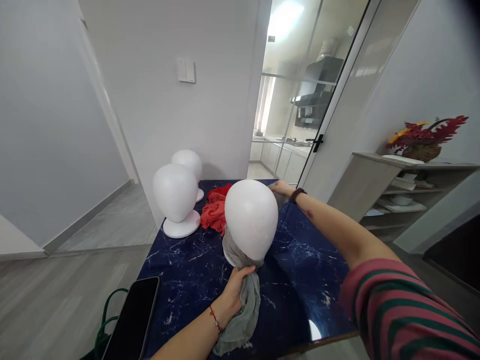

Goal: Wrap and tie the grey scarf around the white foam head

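A white foam mannequin head (252,215) stands on the dark blue table. Grey scarf cloth (245,310) wraps round its neck and hangs down in front. My left hand (235,290) is closed on the scarf just below the neck, with the loose end trailing beneath it. Behind the head and to its right, my right hand (280,189) pinches another part of the grey scarf; its fingertips are partly hidden. A crumpled red cloth (215,210) lies left of the head. Two more white foam heads (176,192) stand at the back left.
On the table's (180,295) left edge lies a black phone (133,317), with a green strap (107,315) beside it. A glass door (292,100) is behind the table. At the right, a shelf unit (375,190) carries a flower basket (422,150).
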`<state>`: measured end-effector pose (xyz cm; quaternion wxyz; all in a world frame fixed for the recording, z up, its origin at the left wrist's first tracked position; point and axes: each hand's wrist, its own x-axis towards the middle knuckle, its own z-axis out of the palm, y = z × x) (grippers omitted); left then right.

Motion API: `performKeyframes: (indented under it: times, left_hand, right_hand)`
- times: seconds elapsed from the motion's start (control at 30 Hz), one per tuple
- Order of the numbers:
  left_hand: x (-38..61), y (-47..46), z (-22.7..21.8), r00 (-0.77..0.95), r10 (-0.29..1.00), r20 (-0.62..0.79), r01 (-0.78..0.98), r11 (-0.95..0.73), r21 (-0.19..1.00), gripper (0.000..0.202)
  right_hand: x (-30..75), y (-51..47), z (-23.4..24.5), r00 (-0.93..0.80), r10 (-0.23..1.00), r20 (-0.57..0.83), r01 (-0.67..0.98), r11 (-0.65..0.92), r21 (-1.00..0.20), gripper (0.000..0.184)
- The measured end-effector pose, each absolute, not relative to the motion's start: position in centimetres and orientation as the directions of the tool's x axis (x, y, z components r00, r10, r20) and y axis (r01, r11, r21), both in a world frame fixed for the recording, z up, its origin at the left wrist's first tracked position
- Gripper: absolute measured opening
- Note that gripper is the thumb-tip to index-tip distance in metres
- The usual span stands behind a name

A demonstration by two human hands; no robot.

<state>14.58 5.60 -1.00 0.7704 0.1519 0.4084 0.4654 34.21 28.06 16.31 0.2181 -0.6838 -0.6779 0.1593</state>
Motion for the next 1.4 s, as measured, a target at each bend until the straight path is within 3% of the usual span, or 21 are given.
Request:
performKeyframes:
  times: [0.13, 0.23, 0.33, 0.43, 0.63, 0.73, 0.83, 0.93, 1.0, 1.07, 1.13, 1.2, 1.3, 1.4]
  left_hand:
    - [14.6, 5.7, -1.3, 0.245, 0.855, -0.457, -0.583, 0.507, 0.636, 0.044]
    - [14.7, 5.6, -1.3, 0.217, 0.847, -0.485, -0.559, 0.515, 0.65, 0.043]
    - [14.7, 5.5, -1.2, 0.191, 0.85, -0.491, -0.559, 0.505, 0.658, 0.046]
    - [14.7, 5.4, -1.0, 0.231, 0.876, -0.423, -0.582, 0.473, 0.662, 0.048]
    - [14.5, 4.9, 0.2, 0.193, 0.903, -0.385, -0.482, 0.428, 0.764, 0.034]
    - [13.6, 3.9, 0.5, 0.064, 0.931, -0.358, -0.388, 0.354, 0.851, 0.025]
    - [12.3, 2.5, 0.6, -0.067, 0.967, -0.248, -0.237, 0.226, 0.945, 0.03]
    - [11.0, 1.5, 1.0, -0.11, 0.966, -0.234, -0.192, 0.21, 0.959, 0.029]
    - [10.3, 1.0, 1.7, -0.074, 0.941, -0.33, -0.339, 0.288, 0.896, 0.018]
    - [10.0, 0.7, 2.6, 0.065, 0.896, -0.439, -0.554, 0.399, 0.731, 0.013]
    - [10.0, 0.4, 3.2, 0.219, 0.853, -0.473, -0.692, 0.478, 0.541, 0.025]
    - [10.4, -0.1, 3.4, 0.291, 0.838, -0.462, -0.741, 0.503, 0.445, 0.035]
    - [11.3, -0.9, 3.0, 0.293, 0.829, -0.476, -0.751, 0.508, 0.423, 0.037]
    - [11.5, -1.6, 2.5, 0.25, 0.817, -0.519, -0.702, 0.522, 0.485, 0.035]
  right_hand:
    - [40.7, 21.1, 12.3, -0.056, 0.984, -0.17, 0.788, -0.061, -0.613, 0.034]
    - [43.3, 13.8, 9.9, -0.3, 0.859, -0.415, 0.519, -0.218, -0.826, 0.04]
    - [41.7, 6.3, 7.7, -0.488, 0.739, -0.463, 0.329, -0.336, -0.883, 0.04]
    - [36.8, 1.3, 5.3, -0.606, 0.749, -0.269, 0.156, -0.22, -0.963, 0.043]
    - [28.8, 0.8, -0.5, -0.383, 0.923, 0.026, 0.096, 0.068, -0.993, 0.033]
    - [27.3, 1.7, -2.4, -0.275, 0.957, 0.096, 0.037, 0.11, -0.993, 0.029]
    - [26.8, 1.7, -3.2, -0.197, 0.973, 0.122, -0.023, 0.12, -0.992, 0.027]
    - [26.7, 1.3, -3.5, -0.139, 0.983, 0.122, -0.04, 0.117, -0.992, 0.026]
    - [26.8, 1.1, -3.5, -0.11, 0.986, 0.126, -0.041, 0.122, -0.992, 0.026]
    - [26.8, 1.0, -3.5, -0.094, 0.986, 0.136, -0.054, 0.131, -0.99, 0.027]
    - [26.9, 1.0, -3.5, -0.09, 0.986, 0.143, -0.076, 0.136, -0.988, 0.028]
    - [26.9, 0.9, -3.4, -0.087, 0.987, 0.134, -0.092, 0.126, -0.988, 0.031]
    - [27.0, 0.8, -3.1, -0.077, 0.992, 0.104, -0.093, 0.097, -0.991, 0.035]
    - [27.1, 0.5, -3.0, -0.029, 0.997, 0.065, -0.08, 0.062, -0.995, 0.04]
